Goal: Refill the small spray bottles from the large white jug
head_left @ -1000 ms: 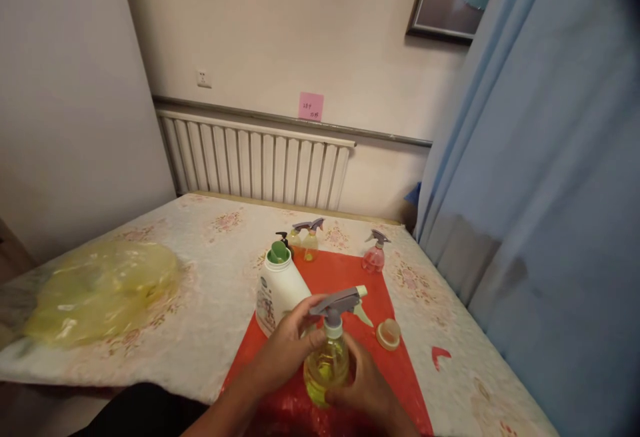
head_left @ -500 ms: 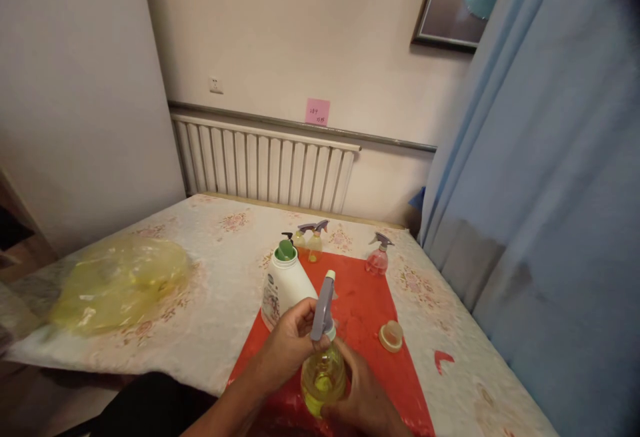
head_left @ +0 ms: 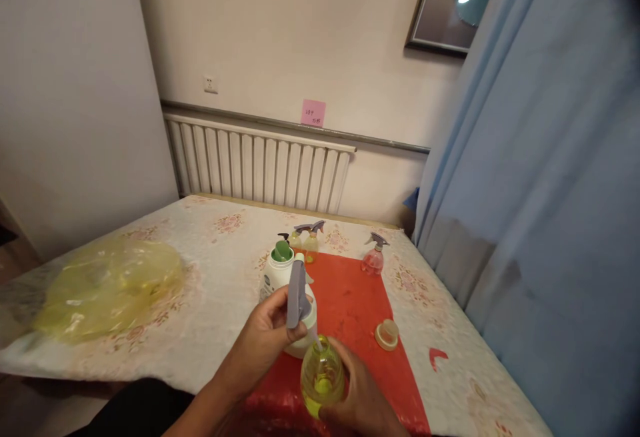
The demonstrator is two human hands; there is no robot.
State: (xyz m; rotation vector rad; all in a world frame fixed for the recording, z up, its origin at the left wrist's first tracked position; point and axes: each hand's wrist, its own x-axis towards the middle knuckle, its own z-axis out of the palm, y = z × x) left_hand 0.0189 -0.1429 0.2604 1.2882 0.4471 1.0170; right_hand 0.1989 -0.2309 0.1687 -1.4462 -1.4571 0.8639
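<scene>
My left hand [head_left: 270,330] grips a grey trigger spray head [head_left: 297,294] just above and left of the yellow spray bottle [head_left: 323,374]. The head is off the bottle's neck, and its thin tube reaches down toward the open mouth. Wrapped round the bottle's right side is my right hand [head_left: 363,397], holding it over a red plastic sheet [head_left: 345,300]. Yellowish liquid shows low in the bottle. Directly behind my left hand stands a white jug [head_left: 273,277] with a green spout in its uncapped neck; my hand and the spray head hide part of it.
Two pale yellow spray bottles [head_left: 311,249] stand behind the jug, and a pink spray bottle [head_left: 373,257] at the back right. A translucent cap [head_left: 387,334] lies on the sheet's right edge, near a red scrap [head_left: 437,358]. A yellow plastic bag [head_left: 110,287] covers the table's left.
The spray head has come off the bottle, lifted up and to the left by my left hand. My right hand still holds the bottle. The view has shifted slightly.
</scene>
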